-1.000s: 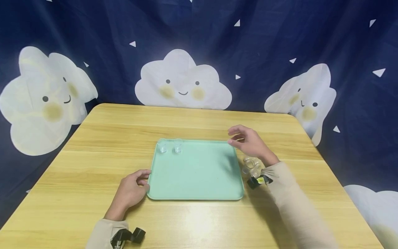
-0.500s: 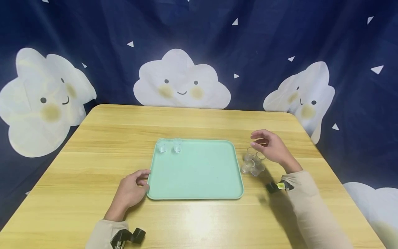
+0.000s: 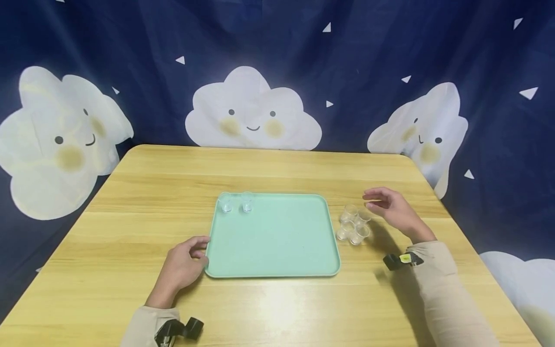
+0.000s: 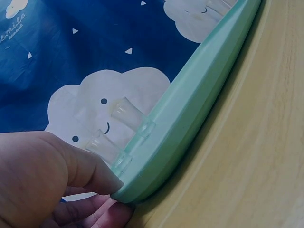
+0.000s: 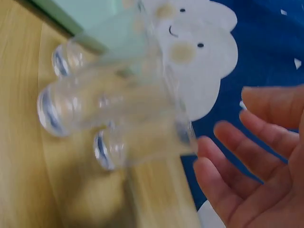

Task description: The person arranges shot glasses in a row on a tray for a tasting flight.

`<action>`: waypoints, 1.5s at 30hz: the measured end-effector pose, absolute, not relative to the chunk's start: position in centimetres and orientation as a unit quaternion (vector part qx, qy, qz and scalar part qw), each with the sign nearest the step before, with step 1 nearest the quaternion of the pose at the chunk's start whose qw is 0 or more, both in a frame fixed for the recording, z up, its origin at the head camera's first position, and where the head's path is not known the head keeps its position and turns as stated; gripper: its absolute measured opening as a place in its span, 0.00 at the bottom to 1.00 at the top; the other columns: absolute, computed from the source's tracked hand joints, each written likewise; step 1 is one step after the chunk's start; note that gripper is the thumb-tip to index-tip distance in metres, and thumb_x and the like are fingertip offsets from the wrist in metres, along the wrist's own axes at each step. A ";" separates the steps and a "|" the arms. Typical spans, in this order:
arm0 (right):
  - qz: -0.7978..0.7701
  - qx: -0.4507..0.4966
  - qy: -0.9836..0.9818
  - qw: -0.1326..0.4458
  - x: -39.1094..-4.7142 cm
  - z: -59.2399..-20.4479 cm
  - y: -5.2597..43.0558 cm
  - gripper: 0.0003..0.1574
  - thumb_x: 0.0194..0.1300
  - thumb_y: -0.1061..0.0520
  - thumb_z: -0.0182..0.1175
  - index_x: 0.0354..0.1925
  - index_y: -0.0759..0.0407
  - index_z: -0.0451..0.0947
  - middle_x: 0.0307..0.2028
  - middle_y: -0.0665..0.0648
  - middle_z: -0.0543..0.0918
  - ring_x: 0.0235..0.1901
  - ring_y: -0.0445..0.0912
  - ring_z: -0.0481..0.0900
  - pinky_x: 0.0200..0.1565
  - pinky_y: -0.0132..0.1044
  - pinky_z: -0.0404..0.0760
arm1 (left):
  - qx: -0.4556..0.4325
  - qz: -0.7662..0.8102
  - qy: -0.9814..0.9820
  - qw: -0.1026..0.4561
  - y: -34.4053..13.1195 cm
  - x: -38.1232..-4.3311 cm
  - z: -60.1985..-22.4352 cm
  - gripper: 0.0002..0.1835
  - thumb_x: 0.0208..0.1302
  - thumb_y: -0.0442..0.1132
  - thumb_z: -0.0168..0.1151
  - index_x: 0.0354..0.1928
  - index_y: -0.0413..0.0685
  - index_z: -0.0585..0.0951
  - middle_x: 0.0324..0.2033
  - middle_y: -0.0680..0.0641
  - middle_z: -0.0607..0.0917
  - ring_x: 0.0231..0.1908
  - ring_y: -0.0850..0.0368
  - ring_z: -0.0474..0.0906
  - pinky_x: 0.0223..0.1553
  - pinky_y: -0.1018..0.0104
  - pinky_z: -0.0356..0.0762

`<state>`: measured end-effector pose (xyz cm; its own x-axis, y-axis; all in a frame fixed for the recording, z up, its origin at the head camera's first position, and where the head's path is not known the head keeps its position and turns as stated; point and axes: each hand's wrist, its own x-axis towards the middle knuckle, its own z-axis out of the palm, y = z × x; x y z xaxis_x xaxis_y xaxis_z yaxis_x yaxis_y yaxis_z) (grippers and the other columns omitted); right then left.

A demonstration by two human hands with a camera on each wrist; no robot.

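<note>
My left hand [image 3: 184,265] is at the left edge of a mint green tray [image 3: 277,238]. In the left wrist view its thumb [image 4: 95,173] lies against the tray's rim and the fingers sit just below, gripping the edge. Two small clear shot glasses, one at the corner [image 3: 226,203] and another [image 3: 246,203] beside it, stand upright at the tray's far left. Right of the tray, several more shot glasses [image 3: 353,225] are clustered on the table. My right hand [image 3: 396,212] hovers at their far right side, holding nothing, its fingers spread and slightly bent near a glass [image 5: 147,142].
The wooden table [image 3: 277,308] spreads out around the tray. Behind it hangs a dark blue curtain [image 3: 156,29] printed with smiling clouds. A small black camera is strapped to each wrist.
My right hand has moved right from above the tray's far right corner to the far right side of the clustered glasses. The left hand and the two glasses on the tray stay put.
</note>
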<state>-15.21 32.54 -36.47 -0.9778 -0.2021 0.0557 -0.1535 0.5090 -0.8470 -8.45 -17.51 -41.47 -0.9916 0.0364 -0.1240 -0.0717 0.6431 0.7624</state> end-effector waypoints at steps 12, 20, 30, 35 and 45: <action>-0.520 -0.142 0.833 0.122 -15.4 -39.0 34.8 0.30 0.62 0.72 0.57 0.61 0.79 0.64 0.57 0.77 0.71 0.51 0.42 0.77 0.48 0.31 0.77 | -0.011 0.425 0.903 0.059 -17.5 -8.5 -41.5 0.23 0.56 0.29 0.58 0.57 0.38 0.78 0.47 0.43 0.83 0.42 0.51 0.79 0.42 0.58 0.75; -0.517 -0.134 0.832 0.150 -16.0 -39.9 34.6 0.34 0.56 0.74 0.60 0.61 0.79 0.63 0.56 0.76 0.71 0.49 0.38 0.76 0.48 0.32 0.77 | -0.012 0.426 0.903 0.059 -17.6 -8.5 -41.7 0.24 0.56 0.29 0.58 0.57 0.39 0.78 0.47 0.43 0.83 0.43 0.52 0.79 0.42 0.59 0.75; -0.497 -0.140 0.844 0.145 -16.0 -39.9 33.9 0.31 0.53 0.78 0.60 0.57 0.80 0.68 0.51 0.73 0.75 0.49 0.46 0.77 0.48 0.34 0.78 | -0.014 0.428 0.902 0.059 -17.5 -8.5 -41.7 0.24 0.56 0.29 0.58 0.57 0.39 0.78 0.47 0.43 0.83 0.42 0.53 0.79 0.43 0.59 0.74; -0.491 -0.151 0.847 0.137 -15.9 -39.8 33.8 0.24 0.54 0.78 0.60 0.52 0.78 0.71 0.47 0.69 0.76 0.46 0.42 0.77 0.48 0.34 0.78 | -0.014 0.427 0.902 0.058 -17.5 -8.6 -41.8 0.24 0.56 0.29 0.58 0.57 0.40 0.78 0.48 0.44 0.83 0.43 0.53 0.79 0.43 0.59 0.75; -0.469 -0.130 0.865 0.121 -15.7 -39.4 34.1 0.24 0.55 0.74 0.63 0.52 0.74 0.72 0.49 0.69 0.76 0.46 0.45 0.78 0.44 0.32 0.78 | -0.012 0.426 0.903 0.057 -17.5 -8.5 -41.7 0.23 0.56 0.29 0.58 0.57 0.40 0.78 0.47 0.43 0.83 0.42 0.53 0.79 0.42 0.59 0.74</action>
